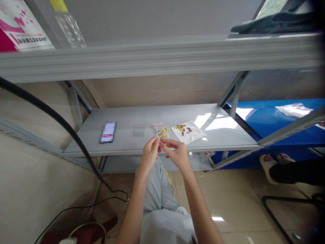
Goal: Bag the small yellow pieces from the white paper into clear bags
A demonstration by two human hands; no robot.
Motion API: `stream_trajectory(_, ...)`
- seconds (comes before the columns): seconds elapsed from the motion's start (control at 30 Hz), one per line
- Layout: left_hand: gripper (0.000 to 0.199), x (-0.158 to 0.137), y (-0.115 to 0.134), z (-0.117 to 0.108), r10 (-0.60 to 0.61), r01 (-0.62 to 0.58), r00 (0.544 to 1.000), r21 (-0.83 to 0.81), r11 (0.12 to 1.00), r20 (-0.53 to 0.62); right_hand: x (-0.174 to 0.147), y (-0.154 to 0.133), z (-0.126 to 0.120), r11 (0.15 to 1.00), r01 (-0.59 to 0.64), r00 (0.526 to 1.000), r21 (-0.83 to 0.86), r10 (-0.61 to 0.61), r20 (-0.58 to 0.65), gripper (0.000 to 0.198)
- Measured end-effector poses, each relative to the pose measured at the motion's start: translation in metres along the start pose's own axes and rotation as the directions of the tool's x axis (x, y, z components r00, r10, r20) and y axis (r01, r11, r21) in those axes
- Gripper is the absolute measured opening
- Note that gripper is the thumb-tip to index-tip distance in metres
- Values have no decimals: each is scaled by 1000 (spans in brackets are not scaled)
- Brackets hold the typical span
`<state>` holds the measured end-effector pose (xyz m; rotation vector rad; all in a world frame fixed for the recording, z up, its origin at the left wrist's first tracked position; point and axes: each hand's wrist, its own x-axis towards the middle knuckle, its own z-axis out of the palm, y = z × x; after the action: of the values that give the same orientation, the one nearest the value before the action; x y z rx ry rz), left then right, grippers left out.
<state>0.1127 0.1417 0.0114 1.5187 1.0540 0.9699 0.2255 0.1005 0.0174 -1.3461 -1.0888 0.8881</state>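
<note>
By the grey shelf, the left hand and right hand meet, each grip pinched narrow, contents unclear.

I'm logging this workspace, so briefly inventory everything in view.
Shelves: three, grey, stacked
Phone: one, dark edge, left
Bags: two on shelf, clear, centre
Pieces: many, yellow or brown, right bag and sheet
Sheet: one, white, right of bags
Bottle: one, clear, upper left
Package: one, white and pink, upper left
Thick cable: one, black, left
Blue surface: one, blue, right
Shoes: two, pale, lower right
Left hand: one, bare, centre
Right hand: one, bare, centre
</note>
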Motion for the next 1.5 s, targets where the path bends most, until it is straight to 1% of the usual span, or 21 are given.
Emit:
stream_trajectory(0.07,32,-2,1,-1,-6,5,999,20,1000,54,1,4,-2,997,57,998,-52,-58,-23,34)
stream_trajectory(0.13,31,-4,1,0,-8,3,997,63,998,78,2,8,-3,987,119,992,-105,-123,-34,30)
stream_trajectory(0.27,28,-4,-1,0,23,-27,999,148,989,35,2,11,-1,943,197,975,-268,-217,-46,23)
stream_trajectory(0.33,29,-2,-5,-1,37,-43,999,186,982,33,1,11,1,906,194,973,-376,-227,-45,23)
stream_trajectory(0.4,31,1,-10,-4,55,-64,998,235,970,44,2,12,4,867,172,977,-467,-212,-34,26)
stream_trajectory(0.5,29,5,-16,-7,65,-71,997,327,942,31,4,14,7,835,120,984,-537,-174,-50,26)
stream_trajectory(0.6,28,7,-19,-8,49,-48,999,387,921,7,7,17,11,839,93,985,-537,-156,-73,25)
stream_trajectory(0.8,28,9,-23,-8,15,7,999,451,893,-46,11,25,16,881,87,988,-464,-137,-75,23)
stream_trajectory(1.0,26,8,-24,-6,14,29,996,442,897,-93,11,35,25,908,96,984,-409,-149,-101,22)
stream_trajectory(1.13,25,4,-22,-6,40,33,990,489,871,-138,16,39,18,921,49,966,-386,-142,-214,23)
stream_trajectory(1.2,24,3,-21,-6,54,0,994,488,873,-97,18,38,10,936,34,958,-350,-131,-256,22)
stream_trajectory(1.3,24,2,-19,-5,77,-65,997,433,899,-10,16,34,2,948,102,961,-301,-172,-217,18)
stream_trajectory(1.37,22,2,-17,-3,104,-95,995,410,907,0,14,31,-1,944,162,963,-288,-215,-162,16)
stream_trajectory(1.43,21,2,-14,-2,145,-127,989,429,894,-9,11,29,-2,922,204,965,-328,-246,-92,14)
stream_trajectory(1.5,22,1,-12,-2,179,-145,983,489,860,-25,9,29,-3,880,229,966,-416,-258,-14,17)
